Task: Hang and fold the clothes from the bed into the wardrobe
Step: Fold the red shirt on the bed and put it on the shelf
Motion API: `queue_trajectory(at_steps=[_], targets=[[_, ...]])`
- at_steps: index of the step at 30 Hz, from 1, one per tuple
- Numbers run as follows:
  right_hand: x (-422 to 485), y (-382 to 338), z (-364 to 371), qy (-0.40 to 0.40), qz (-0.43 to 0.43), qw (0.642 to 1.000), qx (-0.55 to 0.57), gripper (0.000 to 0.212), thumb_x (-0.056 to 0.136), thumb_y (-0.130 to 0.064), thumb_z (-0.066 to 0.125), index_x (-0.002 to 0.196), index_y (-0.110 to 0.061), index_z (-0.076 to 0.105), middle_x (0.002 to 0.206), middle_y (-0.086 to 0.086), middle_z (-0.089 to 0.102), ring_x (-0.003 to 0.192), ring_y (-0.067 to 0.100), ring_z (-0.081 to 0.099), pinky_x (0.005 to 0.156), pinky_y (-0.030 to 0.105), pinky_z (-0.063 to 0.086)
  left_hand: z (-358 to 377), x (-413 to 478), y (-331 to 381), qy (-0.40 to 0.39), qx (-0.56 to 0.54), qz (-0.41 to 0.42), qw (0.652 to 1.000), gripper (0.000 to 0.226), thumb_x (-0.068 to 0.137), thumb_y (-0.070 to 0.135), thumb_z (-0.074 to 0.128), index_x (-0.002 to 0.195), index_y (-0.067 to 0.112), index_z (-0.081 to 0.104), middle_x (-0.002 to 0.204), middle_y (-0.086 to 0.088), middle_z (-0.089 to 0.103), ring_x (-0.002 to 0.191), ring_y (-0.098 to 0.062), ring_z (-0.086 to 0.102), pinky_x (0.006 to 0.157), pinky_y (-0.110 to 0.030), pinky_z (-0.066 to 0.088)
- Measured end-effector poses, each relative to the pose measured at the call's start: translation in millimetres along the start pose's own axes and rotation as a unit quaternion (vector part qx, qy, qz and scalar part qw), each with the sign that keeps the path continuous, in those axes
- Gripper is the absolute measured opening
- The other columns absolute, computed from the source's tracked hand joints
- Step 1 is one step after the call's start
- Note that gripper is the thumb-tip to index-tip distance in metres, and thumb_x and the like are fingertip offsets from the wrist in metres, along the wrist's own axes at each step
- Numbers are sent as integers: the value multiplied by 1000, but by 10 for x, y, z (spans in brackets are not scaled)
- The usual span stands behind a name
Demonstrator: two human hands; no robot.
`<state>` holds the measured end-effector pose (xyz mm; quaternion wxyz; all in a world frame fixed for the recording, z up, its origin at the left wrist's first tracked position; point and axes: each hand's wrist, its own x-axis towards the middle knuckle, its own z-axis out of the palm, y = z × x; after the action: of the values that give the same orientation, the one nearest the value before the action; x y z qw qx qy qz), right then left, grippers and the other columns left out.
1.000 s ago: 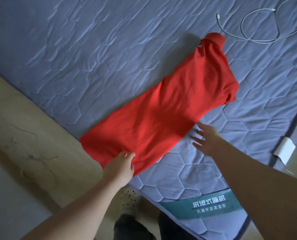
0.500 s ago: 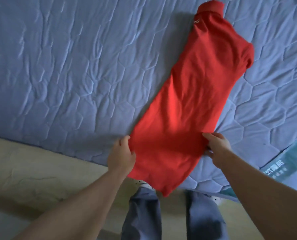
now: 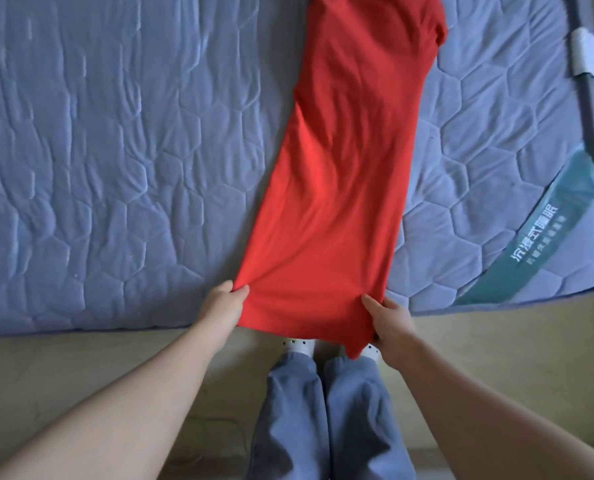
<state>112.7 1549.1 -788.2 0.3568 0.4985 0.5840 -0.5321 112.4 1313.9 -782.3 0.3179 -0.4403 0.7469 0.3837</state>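
Between the two hands, and running straight away from them, lies the red knit garment (image 3: 340,188), folded lengthwise into a long narrow strip on the blue quilted mattress cover (image 3: 115,168). The left hand (image 3: 224,303) pinches the near left corner of the hem, fingers curled under the cloth and thumb on top. The right hand (image 3: 389,320) holds the near right edge the same way, thumb laid over the fabric. Both grips sit at the strip's near end, about level with each other, neither clearly closer to the far end. A little of the hem hangs past the grips, off the bed's near side. The far end, where a sleeve bulges out on the right, is cut off by the top of the view.

The coming fold likely turns on that long axis: the near end must travel directly forward from the grips onto the far half.

Half a second ago the strip slanted off to the right of the hands; now it is squared up. A second ago the right hand lay flat and empty beside the cloth.
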Motion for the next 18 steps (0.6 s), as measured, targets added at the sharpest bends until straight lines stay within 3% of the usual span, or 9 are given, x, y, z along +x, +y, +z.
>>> queue_trajectory(at_steps=[4, 7, 9, 11, 14, 16, 18], targets=[[-34, 188, 66, -17, 11, 1000, -9, 18, 94, -11, 51, 77, -13, 53, 58, 6, 39, 39, 11, 37, 38, 16, 33, -149, 19, -98, -4, 46, -30, 998, 31, 95, 19, 49, 109, -6, 60, 113, -25, 63, 107, -37, 59, 97, -42, 44], [41, 204, 141, 52, -42, 997, -25, 6, 87, -8, 58, 86, -9, 52, 67, 6, 47, 52, 13, 43, 40, 18, 36, -139, -1, 2, -25, 120, 9, 992, 29, 94, 30, 51, 105, 5, 60, 108, -14, 64, 104, -30, 59, 90, -34, 45], [60, 207, 168, 70, -66, 995, 14, 23, 82, -10, 66, 96, -8, 48, 78, 7, 51, 59, 13, 47, 46, 17, 39, -82, 10, 87, -19, 119, 42, 992, 26, 87, 34, 61, 99, 12, 56, 102, -8, 63, 97, -26, 60, 84, -33, 45], [38, 197, 182, 60, -61, 996, 9, 30, 80, -11, 69, 100, -10, 47, 82, 4, 53, 68, 14, 51, 53, 20, 42, -30, 27, 132, -11, 87, 48, 995, 32, 80, 32, 70, 99, 13, 53, 101, -6, 64, 96, -25, 60, 85, -35, 48], [9, 205, 181, -5, -15, 999, -39, 23, 83, -2, 64, 105, -3, 58, 82, 7, 59, 66, 14, 54, 53, 20, 45, 6, 41, 126, -25, 85, 30, 996, 33, 76, 23, 76, 99, 10, 56, 106, -12, 66, 99, -28, 62, 89, -41, 50], [15, 239, 167, -21, 13, 999, -42, 21, 85, 1, 60, 106, 2, 60, 78, 7, 60, 63, 13, 53, 55, 22, 44, 1, 13, 117, -40, 79, 18, 996, 26, 79, 20, 74, 99, 9, 62, 104, -12, 67, 97, -28, 64, 88, -38, 51], [-31, 252, 152, -24, 23, 999, -39, 16, 86, 0, 59, 102, -5, 58, 75, 2, 57, 65, 10, 52, 54, 19, 41, -12, -39, 116, -48, 61, 16, 997, 23, 81, 18, 71, 100, 8, 64, 98, -10, 66, 94, -27, 64, 84, -32, 50]])
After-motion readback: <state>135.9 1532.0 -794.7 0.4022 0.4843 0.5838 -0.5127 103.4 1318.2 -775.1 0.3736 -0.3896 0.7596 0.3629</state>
